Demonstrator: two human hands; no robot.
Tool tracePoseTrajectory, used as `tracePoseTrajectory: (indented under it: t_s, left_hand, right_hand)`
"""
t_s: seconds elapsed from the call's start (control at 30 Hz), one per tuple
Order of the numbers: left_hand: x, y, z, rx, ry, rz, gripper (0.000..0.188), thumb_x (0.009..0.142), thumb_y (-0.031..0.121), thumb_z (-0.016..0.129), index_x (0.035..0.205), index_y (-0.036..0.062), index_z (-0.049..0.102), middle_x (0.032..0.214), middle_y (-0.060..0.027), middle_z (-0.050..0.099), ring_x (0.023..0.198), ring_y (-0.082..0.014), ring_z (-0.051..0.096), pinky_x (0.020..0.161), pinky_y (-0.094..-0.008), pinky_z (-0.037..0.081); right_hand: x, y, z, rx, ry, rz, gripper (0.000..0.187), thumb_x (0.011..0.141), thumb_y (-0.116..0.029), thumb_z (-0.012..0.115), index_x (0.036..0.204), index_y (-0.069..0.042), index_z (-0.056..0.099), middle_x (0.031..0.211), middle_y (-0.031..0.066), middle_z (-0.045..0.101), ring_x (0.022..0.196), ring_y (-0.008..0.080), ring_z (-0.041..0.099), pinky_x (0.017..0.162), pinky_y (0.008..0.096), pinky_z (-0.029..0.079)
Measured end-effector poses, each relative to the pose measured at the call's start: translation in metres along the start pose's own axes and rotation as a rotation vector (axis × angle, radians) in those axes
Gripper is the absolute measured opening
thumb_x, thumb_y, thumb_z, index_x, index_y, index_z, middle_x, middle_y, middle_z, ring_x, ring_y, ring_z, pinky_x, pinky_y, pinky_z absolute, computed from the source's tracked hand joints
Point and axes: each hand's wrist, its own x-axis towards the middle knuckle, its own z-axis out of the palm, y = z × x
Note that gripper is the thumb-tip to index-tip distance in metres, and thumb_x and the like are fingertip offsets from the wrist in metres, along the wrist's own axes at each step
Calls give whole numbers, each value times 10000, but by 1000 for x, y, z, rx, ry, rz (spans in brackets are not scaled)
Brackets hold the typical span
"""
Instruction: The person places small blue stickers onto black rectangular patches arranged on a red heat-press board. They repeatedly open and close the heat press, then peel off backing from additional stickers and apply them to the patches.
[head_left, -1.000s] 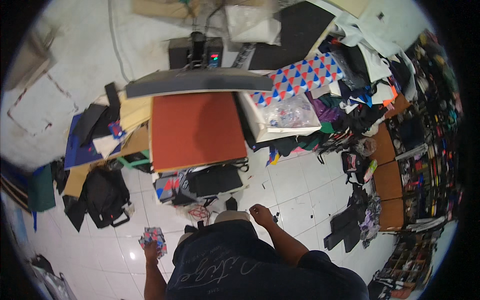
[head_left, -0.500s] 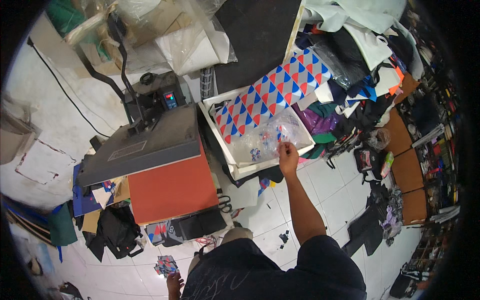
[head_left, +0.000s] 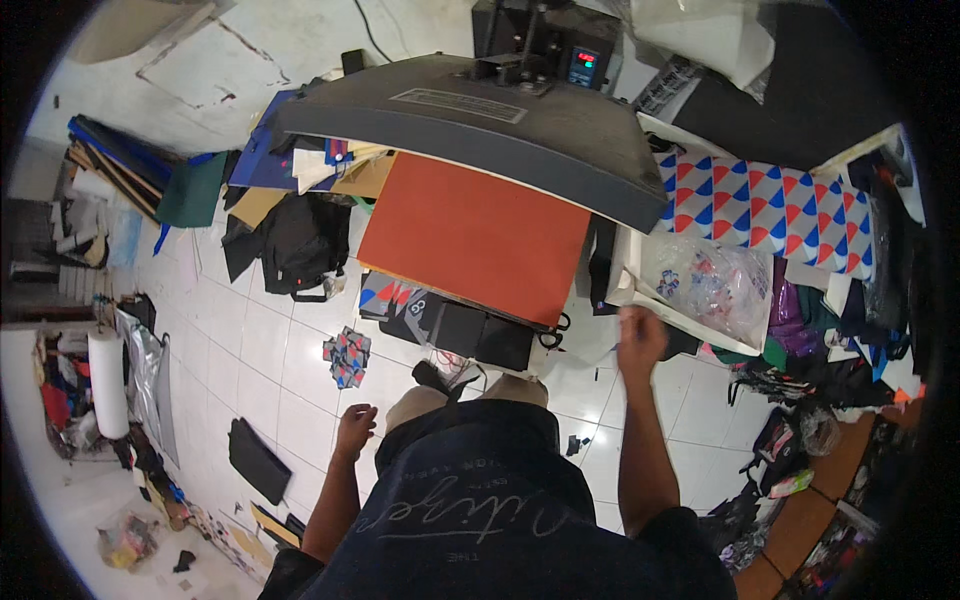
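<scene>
My right hand [head_left: 641, 342] is at the near left corner of a white open box [head_left: 715, 337], its fingers curled together; whatever they pinch, if anything, is too small to make out. Inside the box lies a clear plastic bag [head_left: 715, 280] with small red and blue pieces. A sheet patterned in red, blue and grey [head_left: 765, 210] lies across the box's far side. My left hand [head_left: 357, 430] hangs low with loosely bent fingers apart, holding nothing. Nearest to it, on the floor, is a small pile of patterned pieces [head_left: 348, 357].
A heat press [head_left: 480, 115] with raised dark plate stands ahead over a red-brown pad [head_left: 475, 235]. Black scissors [head_left: 553, 332] lie by the pad's near right corner. A black backpack [head_left: 300, 245] sits on the tiles at left. Fabric heaps [head_left: 850, 310] crowd the right.
The view has swung left, bringing the press to the middle. My right hand has left the plastic bag for the box's near left corner. My left hand shows more fully.
</scene>
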Motion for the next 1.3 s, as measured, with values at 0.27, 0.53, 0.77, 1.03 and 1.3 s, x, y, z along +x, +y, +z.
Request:
tracePoseTrajectory:
  t_s: [0.27,0.53,0.77,1.03,1.3]
  left_hand:
    - [16,-62,-8,44,-71,-74,434,826,297,693,1109,-13,580,877,-122,636,730,-178,593,590,-309,497]
    - [66,-59,-83,43,-80,-70,400,834,307,687,1093,22,578,865,-87,613,699,-145,580,553,-286,490]
    - [137,-72,-172,-70,-74,-31,362,841,293,676,1087,47,574,865,-68,599,697,-131,588,544,-274,488]
    - [162,-77,-221,5,-65,-120,376,844,279,672,1104,30,566,893,-60,606,697,-140,591,529,-271,471]
    - [161,-68,-193,-41,-112,-40,379,840,284,671,1102,30,567,876,-72,612,694,-140,596,529,-272,472]
  right_hand:
    - [-120,-18,111,-348,-948,169,256,846,-253,653,1043,-89,639,943,111,634,871,252,631,761,355,496]
    - [-125,-5,218,-841,-741,-356,599,739,-304,727,1255,-85,518,1164,108,521,1061,306,528,884,429,443]
    - [-141,17,252,-1070,-748,-221,543,750,-320,725,1230,-121,568,1237,99,530,1073,314,554,905,427,451]
    - [-127,7,238,-776,-769,42,348,813,-340,677,1059,-94,681,1239,81,600,1109,270,581,942,383,463]
    - [-120,-6,232,-740,-643,61,239,855,-250,607,1013,-80,665,983,131,672,931,320,637,792,434,509]
